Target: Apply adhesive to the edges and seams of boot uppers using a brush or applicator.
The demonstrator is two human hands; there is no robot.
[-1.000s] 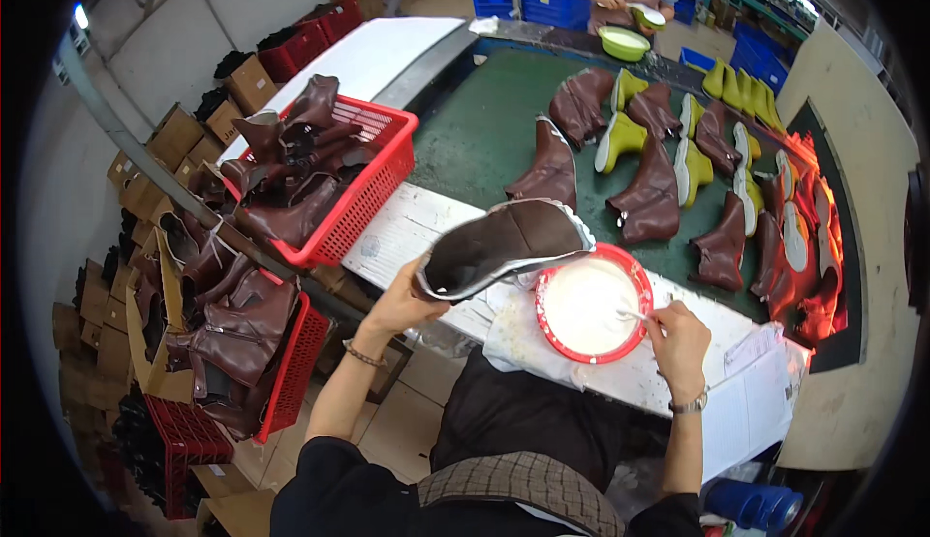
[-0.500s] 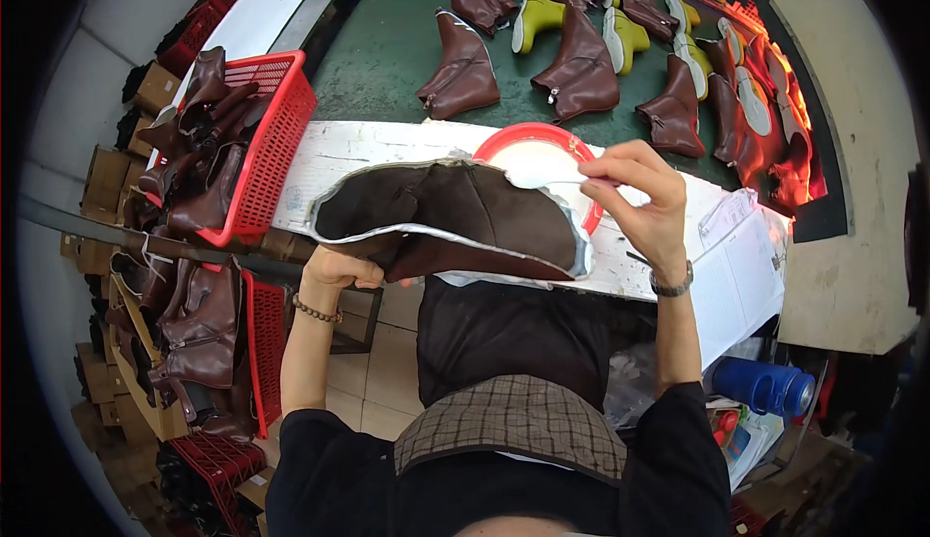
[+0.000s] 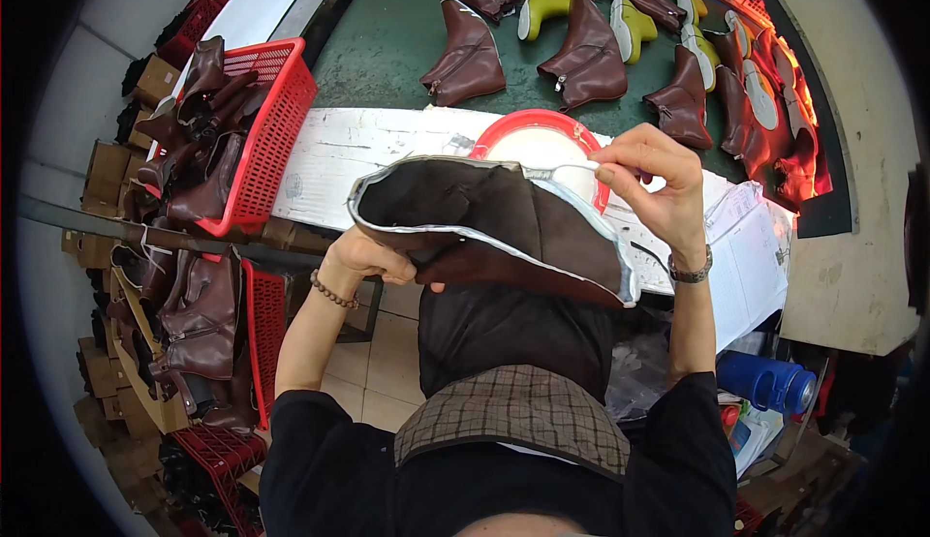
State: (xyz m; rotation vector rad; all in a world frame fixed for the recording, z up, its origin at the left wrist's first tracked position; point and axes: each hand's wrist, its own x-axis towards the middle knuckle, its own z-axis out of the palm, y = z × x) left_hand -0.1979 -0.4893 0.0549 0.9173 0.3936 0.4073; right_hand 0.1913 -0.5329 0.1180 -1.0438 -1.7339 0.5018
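My left hand (image 3: 371, 252) is closed on the lower left side of a brown leather boot upper (image 3: 572, 222), which lies sideways with its dark lining upward. A pale whitish band runs along the upper's edge. Between the thumb and fingers of my right hand (image 3: 661, 181) is a thin white-handled brush (image 3: 581, 165); its tip meets the upper's far edge. Behind the upper, partly covered by it, a round red bowl (image 3: 496, 124) of white liquid sits on the white board (image 3: 334, 154).
Beyond the board, a green belt (image 3: 373, 48) carries brown boot uppers (image 3: 470, 53) and yellow-green shoe lasts (image 3: 544, 6). At right glows an orange-lit opening (image 3: 809, 140). A red basket (image 3: 260, 140) of uppers stands left; papers (image 3: 741, 266) and a blue bottle (image 3: 765, 382) are at right.
The upper and my left hand have shifted right and slightly toward me. The brush has moved from over the bowl side onto the upper's far edge, near its middle.
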